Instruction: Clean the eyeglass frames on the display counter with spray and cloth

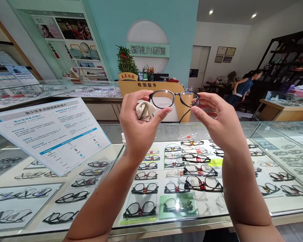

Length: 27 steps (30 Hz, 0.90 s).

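Observation:
Both hands hold up a pair of black-framed eyeglasses point(177, 95) in front of me, above the glass display case. My left hand point(137, 114) grips the frame's left end, with a crumpled pale cloth point(144, 111) tucked in the same palm. At the other end, my right hand point(213, 109) pinches the frame near the hinge. One dark temple arm point(184, 115) slants down below the right lens. Small lettering shows on that lens. Fingertips partly hide both outer ends of the frame.
Below my hands, a glass display case point(176, 228) holds rows of eyeglasses point(203, 183). A printed sheet point(50, 134) stands tilted at left. Behind are a wooden service counter point(127, 88) with a potted plant point(126, 60), and a person in blue point(243, 85) leaning at far right.

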{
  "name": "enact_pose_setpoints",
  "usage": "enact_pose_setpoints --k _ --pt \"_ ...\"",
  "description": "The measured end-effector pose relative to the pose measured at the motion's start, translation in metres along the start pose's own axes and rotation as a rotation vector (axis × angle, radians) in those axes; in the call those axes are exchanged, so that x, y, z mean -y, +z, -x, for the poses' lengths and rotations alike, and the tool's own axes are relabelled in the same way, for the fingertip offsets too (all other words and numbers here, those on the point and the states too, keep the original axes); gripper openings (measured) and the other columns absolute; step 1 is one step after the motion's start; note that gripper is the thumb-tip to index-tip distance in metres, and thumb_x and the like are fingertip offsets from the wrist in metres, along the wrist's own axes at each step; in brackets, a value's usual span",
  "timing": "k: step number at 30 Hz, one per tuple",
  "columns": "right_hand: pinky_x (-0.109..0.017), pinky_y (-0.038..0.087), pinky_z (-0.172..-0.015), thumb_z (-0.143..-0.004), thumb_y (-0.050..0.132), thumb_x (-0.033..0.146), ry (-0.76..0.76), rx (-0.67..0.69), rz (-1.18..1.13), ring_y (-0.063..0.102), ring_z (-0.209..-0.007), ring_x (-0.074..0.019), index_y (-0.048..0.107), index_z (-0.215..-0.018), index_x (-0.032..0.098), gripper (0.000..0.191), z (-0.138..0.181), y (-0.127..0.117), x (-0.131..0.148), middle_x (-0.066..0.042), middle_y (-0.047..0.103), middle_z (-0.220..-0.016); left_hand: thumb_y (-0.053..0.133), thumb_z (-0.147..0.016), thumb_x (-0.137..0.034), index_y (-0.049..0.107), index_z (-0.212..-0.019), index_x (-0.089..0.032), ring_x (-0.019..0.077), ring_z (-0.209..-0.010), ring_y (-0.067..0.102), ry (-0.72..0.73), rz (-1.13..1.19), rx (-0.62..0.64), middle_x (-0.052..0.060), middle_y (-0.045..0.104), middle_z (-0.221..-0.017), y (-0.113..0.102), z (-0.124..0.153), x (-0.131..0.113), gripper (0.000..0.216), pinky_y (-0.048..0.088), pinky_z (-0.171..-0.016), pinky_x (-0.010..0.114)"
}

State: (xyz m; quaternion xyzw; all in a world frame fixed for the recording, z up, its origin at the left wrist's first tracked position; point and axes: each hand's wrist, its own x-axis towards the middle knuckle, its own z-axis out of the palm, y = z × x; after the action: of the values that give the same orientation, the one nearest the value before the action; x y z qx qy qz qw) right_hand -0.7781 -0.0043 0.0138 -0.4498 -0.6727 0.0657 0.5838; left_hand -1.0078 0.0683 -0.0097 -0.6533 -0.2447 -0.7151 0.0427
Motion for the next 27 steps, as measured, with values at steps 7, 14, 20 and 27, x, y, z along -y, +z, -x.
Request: enact_pose_setpoints --k 7,14,20,27 --pt "-0.056 0.070 -0.105 -0.102 0.082 0.051 0.017 -0.013 -0.001 0.080 -0.131 -0.0352 0.079 -0.143 0.027 0.048 0.001 0.001 0.003 -0.015 0.084 -0.140 0.098 -0.084 -0.067 0.075 -0.131 -0.032 0.0288 -0.115 0.072 0.028 -0.035 -0.026 0.005 0.072 -0.119 0.002 0.003 0.000 0.063 0.062 -0.100 0.047" --pt "-0.054 0.070 -0.107 -0.104 0.079 0.058 0.047 0.065 -0.064 0.080 -0.132 -0.0344 0.080 -0.143 0.025 0.051 0.001 0.003 0.001 -0.016 0.084 -0.140 0.097 -0.085 -0.068 0.076 -0.130 -0.032 0.0299 -0.118 0.072 0.023 -0.026 -0.061 0.007 0.072 -0.121 0.004 0.005 -0.009 0.062 0.063 -0.104 0.050" --pt "-0.053 0.073 -0.099 -0.104 0.077 0.062 0.020 0.039 -0.025 0.081 -0.129 -0.0350 0.079 -0.148 0.027 0.055 0.002 0.005 -0.003 -0.016 0.085 -0.138 0.097 -0.081 -0.072 0.076 -0.129 -0.033 0.0321 -0.124 0.072 -0.033 0.009 -0.059 0.008 0.071 -0.122 0.004 0.004 -0.010 0.066 0.064 -0.107 0.053" --pt "-0.052 0.074 -0.093 -0.104 0.076 0.066 -0.047 -0.045 0.050 0.082 -0.128 -0.0357 0.076 -0.151 0.030 0.059 0.005 0.007 -0.001 -0.014 0.085 -0.136 0.094 -0.082 -0.077 0.078 -0.130 -0.030 0.0322 -0.123 0.074 -0.083 -0.015 -0.079 0.009 0.077 -0.123 0.007 0.003 -0.005 0.069 0.065 -0.107 0.052"
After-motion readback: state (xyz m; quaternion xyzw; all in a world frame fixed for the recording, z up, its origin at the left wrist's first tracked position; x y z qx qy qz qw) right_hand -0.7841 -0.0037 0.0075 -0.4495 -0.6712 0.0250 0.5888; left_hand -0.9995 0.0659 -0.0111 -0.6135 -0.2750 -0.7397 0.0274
